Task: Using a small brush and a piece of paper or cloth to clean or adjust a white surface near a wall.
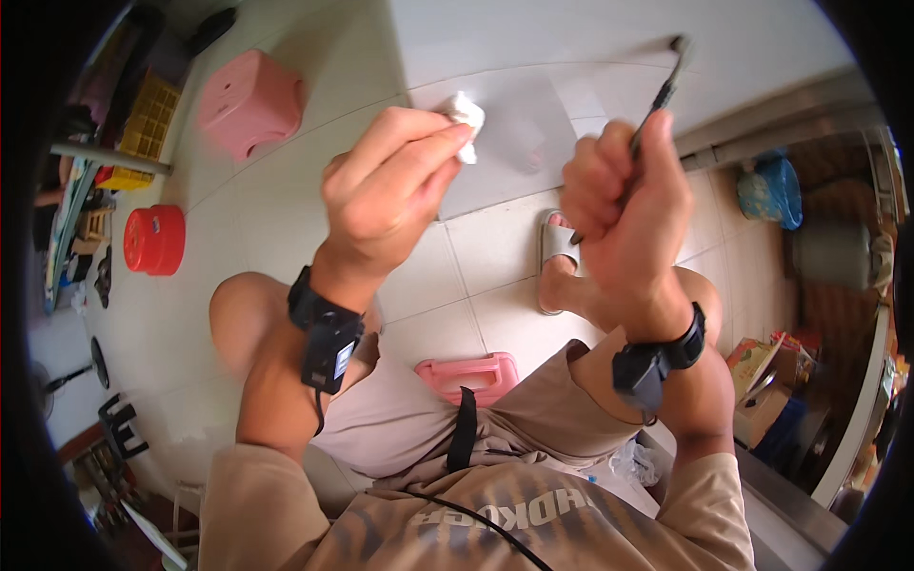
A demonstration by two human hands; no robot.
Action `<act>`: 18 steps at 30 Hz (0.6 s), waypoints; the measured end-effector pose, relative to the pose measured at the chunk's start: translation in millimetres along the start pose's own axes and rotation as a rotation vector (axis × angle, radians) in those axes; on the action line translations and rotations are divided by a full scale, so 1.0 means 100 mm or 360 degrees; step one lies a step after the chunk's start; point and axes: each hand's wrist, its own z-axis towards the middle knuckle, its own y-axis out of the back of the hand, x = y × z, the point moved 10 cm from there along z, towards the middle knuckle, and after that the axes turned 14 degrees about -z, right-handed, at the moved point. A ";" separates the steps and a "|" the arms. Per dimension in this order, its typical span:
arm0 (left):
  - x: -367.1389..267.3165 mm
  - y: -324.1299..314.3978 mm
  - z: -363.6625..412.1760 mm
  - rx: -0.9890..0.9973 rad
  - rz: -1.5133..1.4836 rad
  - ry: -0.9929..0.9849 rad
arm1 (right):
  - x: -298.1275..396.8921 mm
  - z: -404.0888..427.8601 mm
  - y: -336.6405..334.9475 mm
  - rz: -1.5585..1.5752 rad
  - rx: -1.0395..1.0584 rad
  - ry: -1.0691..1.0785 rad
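Note:
My left hand [400,171] pinches a crumpled white tissue or cloth [465,118] between thumb and fingers. To its right, my right hand [628,193] is closed around the dark handle of a slender tool [664,93]. The tool points up and away from me, its small bent head blurred, so its exact kind cannot be told. Both hands are raised in front of me, apart from each other. Beyond them stands a pale wall or panel [614,32], with a grey tile-like patch [500,171] at its foot.
I sit on a pink plastic stool [468,389]. Another pink stool [250,103] and a red one [154,240] stand on the tiled floor at left. A metal bar [771,118] crosses at right, near a blue bin [771,189] and an open cardboard box [764,407].

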 end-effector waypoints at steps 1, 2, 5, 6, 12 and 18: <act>0.00 -0.03 -0.01 0.0026 -0.0017 -0.0003 | -0.13 -0.03 0.00 0.0040 0.0022 -0.0039; 0.02 -0.08 -0.04 0.0039 0.0001 -0.0005 | -0.39 -0.10 -0.06 0.0017 0.0067 -0.0201; 0.09 -0.03 -0.08 -0.0011 -0.0104 0.0002 | -0.45 -0.18 -0.28 0.0001 0.0251 -0.0284; 0.11 -0.01 -0.08 0.0006 -0.0075 0.0013 | -0.24 -0.12 -0.23 0.0003 0.0244 -0.0118; 0.06 0.07 0.00 -0.0012 -0.0149 0.0049 | 0.16 0.04 0.08 0.0124 0.0040 0.0058; 0.11 0.02 -0.10 -0.0005 -0.0194 0.0141 | 0.28 0.04 0.05 0.0129 0.0175 0.0087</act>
